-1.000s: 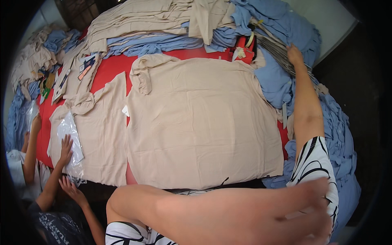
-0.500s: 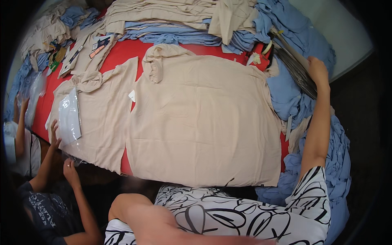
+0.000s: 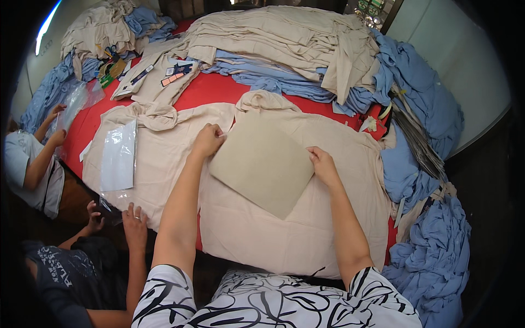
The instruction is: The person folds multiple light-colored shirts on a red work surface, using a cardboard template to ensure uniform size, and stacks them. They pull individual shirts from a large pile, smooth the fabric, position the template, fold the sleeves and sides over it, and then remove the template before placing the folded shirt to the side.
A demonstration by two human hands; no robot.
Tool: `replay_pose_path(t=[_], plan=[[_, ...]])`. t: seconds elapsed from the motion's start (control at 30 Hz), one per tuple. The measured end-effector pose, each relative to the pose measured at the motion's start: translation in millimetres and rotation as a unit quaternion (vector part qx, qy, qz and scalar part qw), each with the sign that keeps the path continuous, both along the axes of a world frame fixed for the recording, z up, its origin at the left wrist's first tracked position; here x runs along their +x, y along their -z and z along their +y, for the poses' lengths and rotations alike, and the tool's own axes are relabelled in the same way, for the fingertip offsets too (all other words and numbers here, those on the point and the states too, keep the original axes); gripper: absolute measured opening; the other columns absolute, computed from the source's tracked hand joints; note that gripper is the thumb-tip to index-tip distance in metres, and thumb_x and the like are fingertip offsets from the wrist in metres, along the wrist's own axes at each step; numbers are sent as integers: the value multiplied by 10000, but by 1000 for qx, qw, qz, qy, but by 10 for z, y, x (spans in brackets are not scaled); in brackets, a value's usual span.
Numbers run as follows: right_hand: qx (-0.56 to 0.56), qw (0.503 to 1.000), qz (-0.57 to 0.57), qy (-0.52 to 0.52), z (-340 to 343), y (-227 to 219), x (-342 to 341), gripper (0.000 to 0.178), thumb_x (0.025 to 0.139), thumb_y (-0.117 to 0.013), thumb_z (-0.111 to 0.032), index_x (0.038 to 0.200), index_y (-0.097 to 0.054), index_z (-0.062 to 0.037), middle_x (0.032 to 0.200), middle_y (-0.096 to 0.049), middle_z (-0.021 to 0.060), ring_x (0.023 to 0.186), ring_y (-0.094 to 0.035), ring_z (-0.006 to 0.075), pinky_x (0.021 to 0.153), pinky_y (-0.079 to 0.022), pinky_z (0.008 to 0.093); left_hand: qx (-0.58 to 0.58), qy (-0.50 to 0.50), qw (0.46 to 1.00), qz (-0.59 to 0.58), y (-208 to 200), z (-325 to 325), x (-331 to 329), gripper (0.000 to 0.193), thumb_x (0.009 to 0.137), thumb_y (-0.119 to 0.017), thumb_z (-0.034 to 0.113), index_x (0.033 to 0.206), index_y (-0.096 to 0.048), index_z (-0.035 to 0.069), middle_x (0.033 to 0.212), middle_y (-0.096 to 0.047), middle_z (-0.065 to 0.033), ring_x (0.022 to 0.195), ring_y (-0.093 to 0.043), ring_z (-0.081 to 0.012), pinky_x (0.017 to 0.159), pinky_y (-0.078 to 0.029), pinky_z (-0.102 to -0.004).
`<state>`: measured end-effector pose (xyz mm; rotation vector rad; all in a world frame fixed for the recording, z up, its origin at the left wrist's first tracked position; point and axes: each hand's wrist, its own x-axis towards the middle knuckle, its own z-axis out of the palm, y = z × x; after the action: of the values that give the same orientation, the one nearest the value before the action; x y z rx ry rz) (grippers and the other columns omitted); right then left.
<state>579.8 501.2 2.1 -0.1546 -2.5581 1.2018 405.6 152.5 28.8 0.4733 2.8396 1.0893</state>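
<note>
A flat beige-grey sheet of cardboard (image 3: 262, 164) lies at a slant over a spread beige garment (image 3: 257, 235). My right hand (image 3: 324, 164) grips its right corner between thumb and fingers. Beside the sheet's upper left edge, my left hand (image 3: 208, 141) is closed in a pinch, with a small white tag (image 3: 223, 136) showing at the fingertips. The garment's rolled collar part (image 3: 262, 99) lies at its far end. Left of it is a second beige garment (image 3: 164, 134), with a clear plastic bag holding a white sheet (image 3: 118, 158) on top.
Folded beige garments (image 3: 262, 33) and blue garments (image 3: 262, 68) are stacked at the back of the red table (image 3: 219, 87). More cardboard sheets (image 3: 418, 136) lean among blue cloth (image 3: 432, 257) at right. Two co-workers sit at left; the nearer one's hand (image 3: 134, 227) is by the bag.
My right hand has come from the cardboard stack at right to the garment, bringing one sheet. My left hand has reached forward to the tag. The view has shifted.
</note>
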Motion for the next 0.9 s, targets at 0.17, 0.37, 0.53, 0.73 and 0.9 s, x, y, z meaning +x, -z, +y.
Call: replay_pose_path(t=[0.17,0.37,0.53,0.73,0.9], plan=[[-25,995,-85,-50,-117,-301,-90,186,907,-529,-8,1058,-637,2,890,-634,12,858,-581,99,805,-455,229,47,10,997,-55,23,-241,-174,229,777,-750,169,903,-662,-1,731,-671,-90,643,-648,-201,605,-518,-331],[-125,973,-139,-133,-184,-352,-225,201,887,-536,16,1056,-646,5,936,-655,25,876,-599,132,818,-463,255,89,-9,982,-166,20,-214,-289,234,839,-715,178,984,-705,-6,776,-689,-86,633,-638,-150,598,-520,-296],[24,986,-137,-88,-633,-398,-345,232,900,-543,0,1100,-660,-9,985,-706,110,920,-650,222,851,-482,312,136,-69,988,-39,57,-467,-15,274,883,-669,223,1022,-685,-13,813,-701,-108,670,-663,-190,673,-529,-307],[58,987,-130,-80,-640,-392,-341,280,864,-546,-58,1110,-679,-56,1085,-690,160,1000,-648,320,899,-493,360,-54,-104,990,-81,-414,-889,1432,203,851,-670,190,957,-626,23,813,-666,-146,796,-649,-317,722,-496,-401],[40,989,-135,-51,-747,-437,-348,263,847,-566,-58,1081,-685,-53,1075,-695,146,979,-659,309,874,-505,356,-73,-64,993,70,-70,-1125,1972,269,817,-693,136,1078,-651,84,1099,-601,-128,1030,-555,-317,863,-440,-411]])
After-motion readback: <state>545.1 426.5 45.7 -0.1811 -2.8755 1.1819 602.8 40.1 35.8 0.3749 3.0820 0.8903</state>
